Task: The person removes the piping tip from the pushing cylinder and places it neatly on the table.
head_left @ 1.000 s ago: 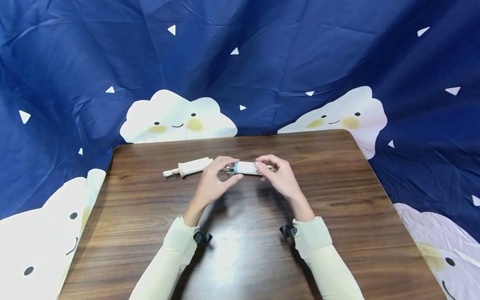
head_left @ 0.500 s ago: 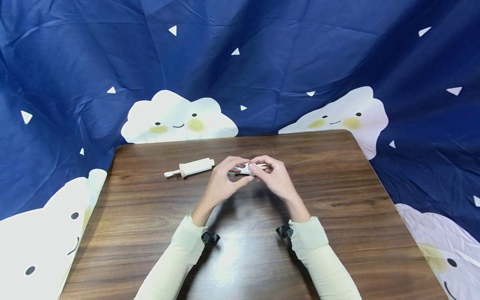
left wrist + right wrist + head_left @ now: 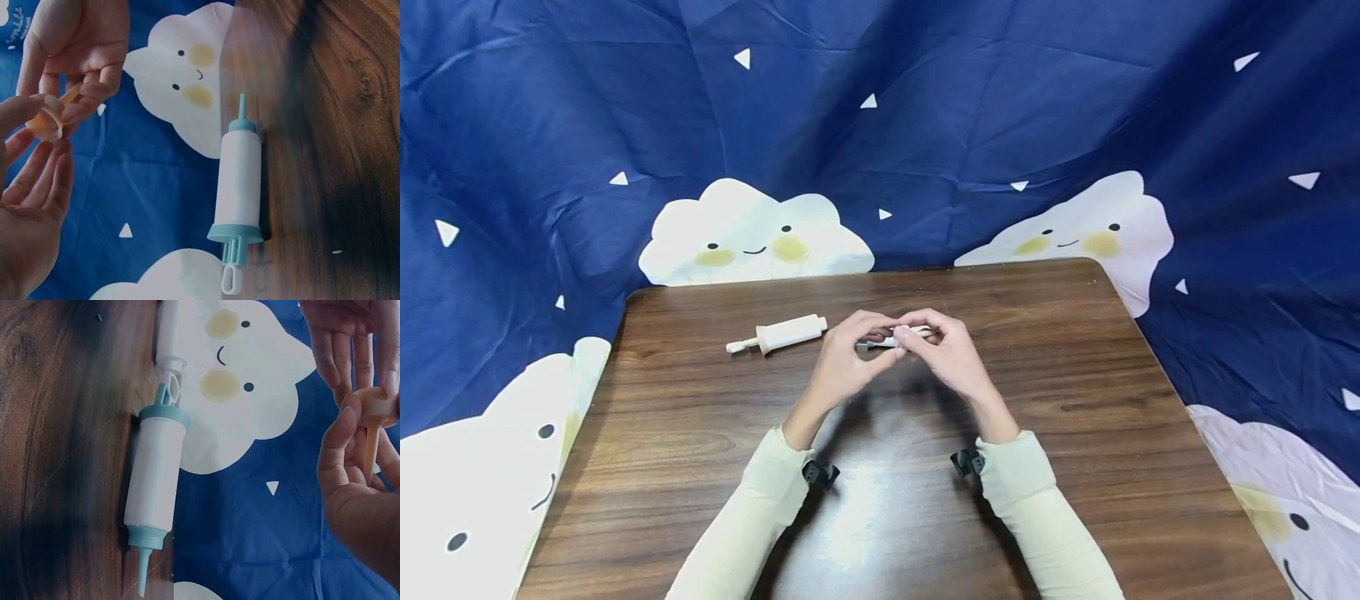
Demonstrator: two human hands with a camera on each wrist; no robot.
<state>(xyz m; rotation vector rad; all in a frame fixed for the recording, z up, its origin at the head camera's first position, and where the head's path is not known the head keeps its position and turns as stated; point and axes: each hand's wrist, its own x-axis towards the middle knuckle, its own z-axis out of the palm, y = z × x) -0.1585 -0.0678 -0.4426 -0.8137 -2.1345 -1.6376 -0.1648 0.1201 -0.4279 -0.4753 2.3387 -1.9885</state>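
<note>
In front of me my left hand (image 3: 841, 360) and right hand (image 3: 953, 357) meet at the fingertips. Both pinch a small peach-coloured nozzle cap (image 3: 377, 407) with a thin spout. The right fingers curl round the cap and its spout; the left thumb and fingertips grip its wide end (image 3: 49, 125). Beyond the hands a syringe-shaped hand pump (image 3: 239, 178) lies on the table, white with teal ends, mostly hidden by the fingers in the head view. To the left lies a second white pump (image 3: 792, 332) with a cream flange, its far end without a spout.
The brown wooden table (image 3: 700, 467) carries everything. A blue curtain (image 3: 925, 125) with printed clouds hangs behind its far edge. Black cameras sit on both wrists, including the left camera (image 3: 822, 475).
The left hand has moved right, and its fingertips have joined the right hand's on the nozzle cap. The right hand has shifted slightly left. During the last half second both hands barely move.
</note>
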